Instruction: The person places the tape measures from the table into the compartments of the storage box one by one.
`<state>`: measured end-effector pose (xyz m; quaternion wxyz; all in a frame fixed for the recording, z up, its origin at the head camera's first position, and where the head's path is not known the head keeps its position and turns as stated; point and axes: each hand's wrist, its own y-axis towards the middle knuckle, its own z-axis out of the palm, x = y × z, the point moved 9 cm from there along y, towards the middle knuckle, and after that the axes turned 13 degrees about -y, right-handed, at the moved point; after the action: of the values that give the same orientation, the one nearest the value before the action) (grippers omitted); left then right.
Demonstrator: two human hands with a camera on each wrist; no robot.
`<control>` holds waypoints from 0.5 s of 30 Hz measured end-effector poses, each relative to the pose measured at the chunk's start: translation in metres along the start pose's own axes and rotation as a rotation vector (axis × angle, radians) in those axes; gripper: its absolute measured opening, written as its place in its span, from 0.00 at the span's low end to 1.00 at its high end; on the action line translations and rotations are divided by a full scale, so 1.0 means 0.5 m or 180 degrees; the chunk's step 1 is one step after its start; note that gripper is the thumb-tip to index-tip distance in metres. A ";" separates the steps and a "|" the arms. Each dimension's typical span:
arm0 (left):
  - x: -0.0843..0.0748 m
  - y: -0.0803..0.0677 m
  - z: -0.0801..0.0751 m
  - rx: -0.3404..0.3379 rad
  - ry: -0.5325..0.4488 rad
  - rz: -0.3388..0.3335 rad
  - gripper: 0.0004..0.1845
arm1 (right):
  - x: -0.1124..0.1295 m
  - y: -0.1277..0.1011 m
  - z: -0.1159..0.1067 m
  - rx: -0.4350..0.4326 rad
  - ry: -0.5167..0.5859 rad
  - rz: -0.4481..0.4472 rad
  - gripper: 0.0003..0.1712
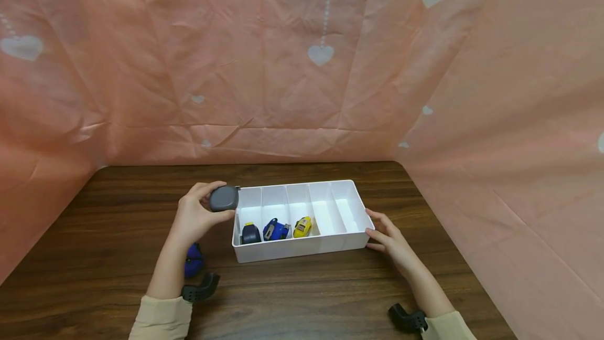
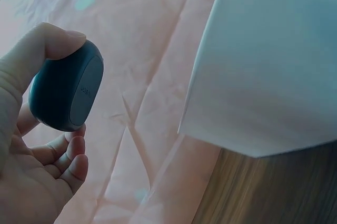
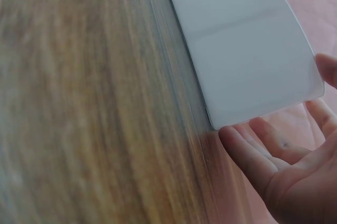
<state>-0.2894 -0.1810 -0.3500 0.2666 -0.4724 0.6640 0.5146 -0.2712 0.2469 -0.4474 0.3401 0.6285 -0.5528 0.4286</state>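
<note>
Fingers of your left hand (image 1: 195,219) curl round a grey tape measure (image 1: 224,198) just above the tray's (image 1: 302,248) left end. Three tapes fill its left compartments; two right ones lie bare. Your right hand (image 1: 389,237), fingers straight, touches its right end. A blue item (image 1: 193,261) lies on the worktop (image 1: 118,209).

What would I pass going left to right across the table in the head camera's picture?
Blue object beside the left forearm → left hand holding a grey tape measure → white divided tray with a dark blue, a blue and a yellow tape measure → right hand.
</note>
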 end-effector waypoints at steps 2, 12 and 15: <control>-0.004 0.002 0.008 0.0030 -0.0033 -0.0009 0.33 | 0.000 0.000 0.001 0.0000 -0.0002 0.0002 0.33; -0.014 0.007 0.041 0.0117 -0.0210 -0.0034 0.33 | -0.001 -0.001 0.002 -0.0009 0.0008 0.0025 0.33; -0.016 0.008 0.050 0.0123 -0.0242 -0.0028 0.33 | 0.000 -0.001 0.003 -0.0011 0.0009 0.0022 0.33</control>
<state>-0.2932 -0.1550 -0.3497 0.3030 -0.4502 0.6612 0.5181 -0.2705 0.2458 -0.4480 0.3405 0.6255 -0.5552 0.4296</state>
